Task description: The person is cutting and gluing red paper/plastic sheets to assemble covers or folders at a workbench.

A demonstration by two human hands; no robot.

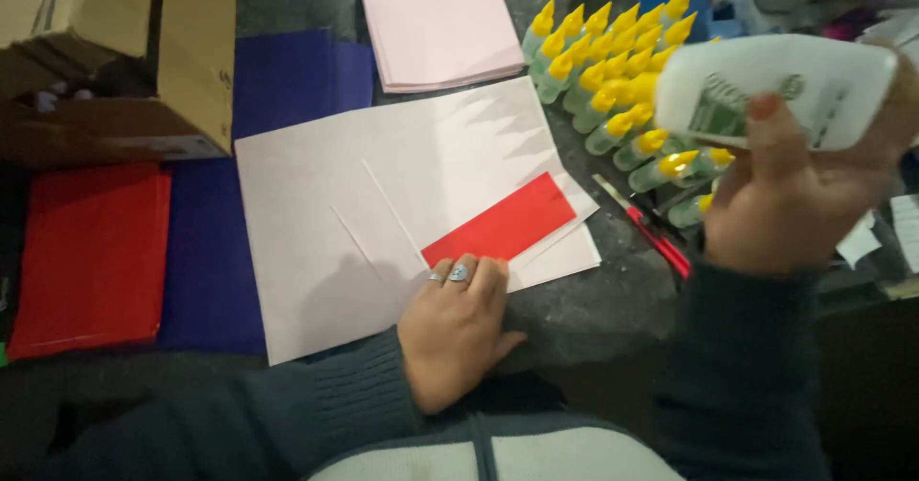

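Note:
My left hand (458,326) lies flat on the pale pink paper sheets (316,213), its fingertips touching the near end of a red paper strip (500,223) that lies slanted on them. The hand wears rings on two fingers. My right hand (785,189) is raised at the right and grips a white glue bottle (775,89) lying on its side above a cluster of several small bottles with yellow caps (613,69).
A stack of pink paper (436,22) lies at the top. Red sheets (91,251) and dark blue sheets (278,79) are at the left beside an open cardboard box (191,50). Red-handled scissors (651,232) lie by the small bottles.

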